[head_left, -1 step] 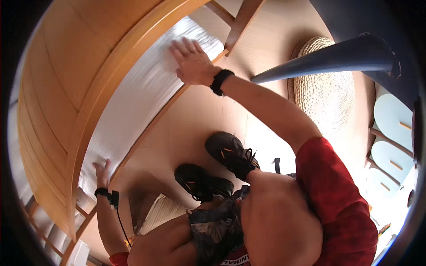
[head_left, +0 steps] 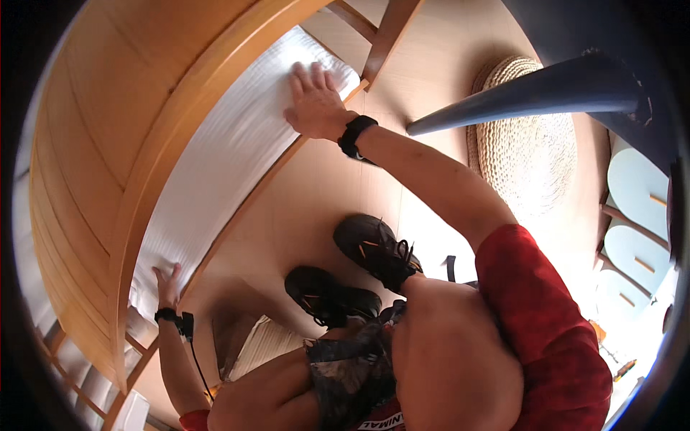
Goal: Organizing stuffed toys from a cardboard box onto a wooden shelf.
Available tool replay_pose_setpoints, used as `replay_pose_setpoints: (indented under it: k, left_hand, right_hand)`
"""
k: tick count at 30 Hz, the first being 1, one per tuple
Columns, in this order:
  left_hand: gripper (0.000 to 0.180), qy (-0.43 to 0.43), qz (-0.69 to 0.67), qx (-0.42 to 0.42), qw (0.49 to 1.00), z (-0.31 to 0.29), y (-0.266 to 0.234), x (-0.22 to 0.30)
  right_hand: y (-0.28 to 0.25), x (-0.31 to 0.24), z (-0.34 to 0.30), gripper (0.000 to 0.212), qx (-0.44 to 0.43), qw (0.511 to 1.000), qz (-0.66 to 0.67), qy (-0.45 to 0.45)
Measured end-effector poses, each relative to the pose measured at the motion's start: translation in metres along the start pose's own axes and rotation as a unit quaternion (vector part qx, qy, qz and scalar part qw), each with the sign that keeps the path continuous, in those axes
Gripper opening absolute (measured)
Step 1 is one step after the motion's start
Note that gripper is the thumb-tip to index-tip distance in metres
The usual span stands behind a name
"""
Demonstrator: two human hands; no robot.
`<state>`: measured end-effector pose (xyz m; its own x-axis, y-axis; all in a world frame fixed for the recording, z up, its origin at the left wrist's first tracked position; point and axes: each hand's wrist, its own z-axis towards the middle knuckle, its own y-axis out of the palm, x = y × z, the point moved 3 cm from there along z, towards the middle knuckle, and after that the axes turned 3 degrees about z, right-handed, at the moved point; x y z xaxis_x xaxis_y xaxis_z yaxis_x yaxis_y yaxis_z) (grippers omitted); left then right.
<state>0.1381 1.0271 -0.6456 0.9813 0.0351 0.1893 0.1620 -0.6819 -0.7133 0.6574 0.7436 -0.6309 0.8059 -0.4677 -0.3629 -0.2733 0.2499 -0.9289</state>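
Note:
A long white fabric-covered pad (head_left: 223,147) lies on a low wooden frame, partly hidden by a curved wooden panel (head_left: 136,93) above it. Near the pad's far end rests my right hand (head_left: 318,104), palm down with the fingers spread on the cloth. My left hand (head_left: 167,286) reaches to its near end, thumb and finger apart at the fabric. Neither hand holds anything. Black bands circle both wrists.
A wooden leg (head_left: 388,43) of the frame stands beyond the pad. To the right are a round woven cushion (head_left: 521,136) and a dark blue tapered leg (head_left: 525,93). Pale drawer fronts (head_left: 636,176) line the far right. My shoes (head_left: 370,248) are on the floor.
My right hand has slid slightly to the right across the white fabric. My left hand stays nearly in place.

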Motion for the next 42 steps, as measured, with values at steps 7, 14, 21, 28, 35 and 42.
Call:
replay_pose_setpoints:
  k: [7, 14, 21, 28, 35, 42]
  left_hand:
    - [0.105, -0.009, 0.247, 0.068, 0.967, 0.007, -0.01, -0.001]
    - [0.104, 0.093, 0.056, 0.032, 0.994, -0.018, 0.009, 0.023]
    - [0.109, 0.079, 0.069, 0.033, 0.994, -0.024, 0.008, 0.027]
    - [0.109, 0.055, 0.063, 0.021, 0.996, -0.026, 0.006, 0.026]
    - [0.107, 0.066, 0.069, 0.009, 0.995, -0.026, 0.006, 0.031]
    - [0.11, 0.051, 0.051, 0.016, 0.997, -0.03, 0.007, 0.038]
  right_hand:
    - [0.0, 0.006, -0.001, 0.062, -0.004, 0.999, 0.003, -0.04]
    - [-0.005, 0.026, 0.027, 0.074, 0.043, 0.993, -0.042, 0.099]
    - [-0.024, 0.053, 0.041, 0.052, -0.004, 0.955, 0.006, 0.295]
    - [-0.029, -0.025, 0.034, 0.027, 0.021, 0.996, 0.027, -0.087]
    - [-0.013, -0.059, 0.003, 0.025, -0.016, 0.969, 0.079, -0.232]
    - [-0.009, -0.064, 0.032, 0.028, -0.083, 0.983, 0.144, -0.073]
